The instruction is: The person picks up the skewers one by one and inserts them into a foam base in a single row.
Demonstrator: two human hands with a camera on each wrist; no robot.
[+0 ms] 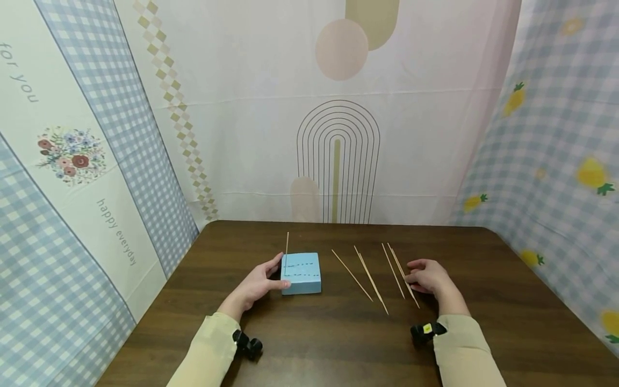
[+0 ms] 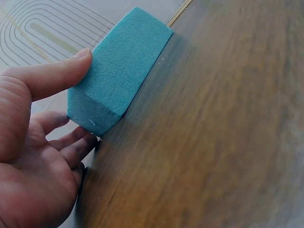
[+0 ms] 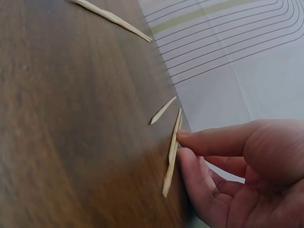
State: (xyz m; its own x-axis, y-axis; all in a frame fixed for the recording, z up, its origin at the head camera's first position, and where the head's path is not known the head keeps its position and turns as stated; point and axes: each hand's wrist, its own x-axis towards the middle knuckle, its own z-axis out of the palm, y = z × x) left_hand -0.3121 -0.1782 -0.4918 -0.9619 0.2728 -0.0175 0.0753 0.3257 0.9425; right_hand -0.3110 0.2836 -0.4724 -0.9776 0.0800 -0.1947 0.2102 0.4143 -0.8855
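Observation:
My left hand point(image 1: 258, 283) grips a light blue foam block point(image 1: 306, 287) at its left side. In the left wrist view the thumb presses the block's near face while the fingers reach round the side. Two rows of dark dots mark the block's top, where one thin bamboo skewer point(image 1: 287, 243) stands upright near the left edge. At the right, my right hand point(image 1: 432, 279) has thumb and forefinger together at a bamboo skewer point(image 3: 167, 183), which they appear to pinch. That skewer lies against another one on the table.
Between block and right hand, more skewers lie on the dark wooden table point(image 1: 338, 349): a slanted single skewer point(image 1: 352, 274), a close bunch of skewers point(image 1: 372, 281), and another single skewer point(image 1: 393, 271). Behind the table hangs a patterned cloth point(image 1: 256, 150), with checked cloths at both sides.

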